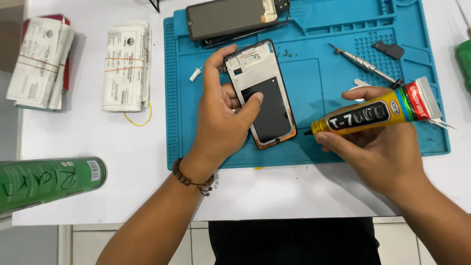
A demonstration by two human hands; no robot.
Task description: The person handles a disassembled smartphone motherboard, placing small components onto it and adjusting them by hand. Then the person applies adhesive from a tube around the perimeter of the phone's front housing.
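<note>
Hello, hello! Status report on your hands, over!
Left hand gripping open phone frame on blue silicone work mat. Right hand shut on yellow glue tube, nozzle beside frame's edge. Metal screwdriver lies clear behind.

The left hand (pixel 223 115) covers the phone frame's (pixel 262 93) left edge, the green spray can (pixel 46 182) and green object (pixel 463 59) are cut off by the picture's edges, and the bundled papers' (pixel 126 64) print is too small to tell.

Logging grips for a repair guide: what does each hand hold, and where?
Left hand grips the phone frame by its left edge; right hand holds the glue tube around its body.
</note>
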